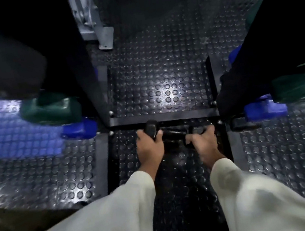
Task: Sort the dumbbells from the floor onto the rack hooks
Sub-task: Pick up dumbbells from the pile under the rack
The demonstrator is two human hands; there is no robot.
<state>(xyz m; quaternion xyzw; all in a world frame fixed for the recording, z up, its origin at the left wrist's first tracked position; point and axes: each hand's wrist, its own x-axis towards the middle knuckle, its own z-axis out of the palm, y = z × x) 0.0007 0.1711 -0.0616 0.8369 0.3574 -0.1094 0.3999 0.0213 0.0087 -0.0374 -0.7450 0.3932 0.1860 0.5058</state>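
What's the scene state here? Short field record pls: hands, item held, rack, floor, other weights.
left hand: curled round one end of the black dumbbell
right hand: curled round its other end
dumbbell: low, lying crosswise just in front of the rack's base bar; whether it rests on the floor cannot be told
floor: black studded rubber mat
green dumbbells: one at left, one at right
blue dumbbells: one at left, one at right, below the green ones
sleeves: pale, long
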